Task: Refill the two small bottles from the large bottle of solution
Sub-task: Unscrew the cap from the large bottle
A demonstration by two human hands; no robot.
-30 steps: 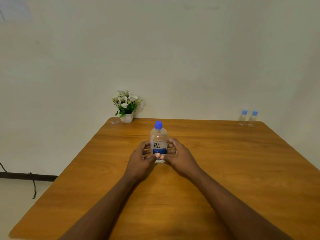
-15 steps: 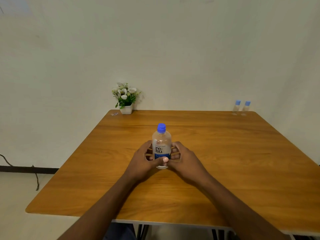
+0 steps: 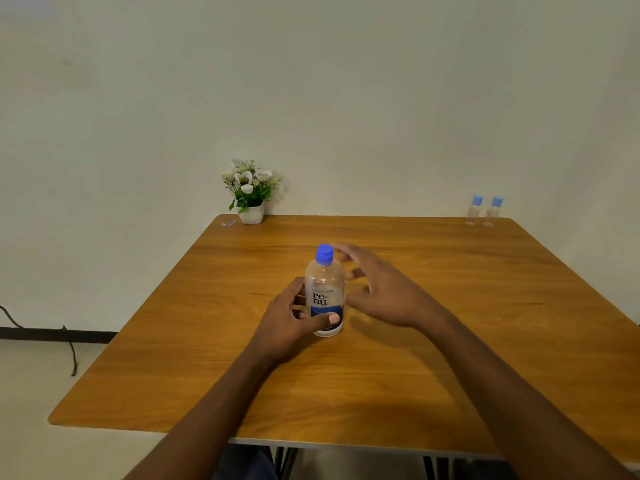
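The large clear bottle (image 3: 324,289) with a blue cap and a "renu" label stands upright in the middle of the wooden table (image 3: 450,341). My left hand (image 3: 287,320) wraps its lower part, thumb across the blue label. My right hand (image 3: 384,289) hovers just right of the bottle, fingers spread, off the bottle, holding nothing. Two small clear bottles with blue caps, one (image 3: 473,210) left of the other (image 3: 493,212), stand side by side at the table's far right corner, well beyond both hands.
A white pot of white flowers (image 3: 250,192) sits at the far left corner against the wall, with a small clear scrap (image 3: 228,223) beside it. A dark cable (image 3: 65,348) runs along the floor to the left.
My right hand has let go of the large bottle and lifted up to its right with fingers spread. The left hand keeps its grip. The bottle has stayed about in place.
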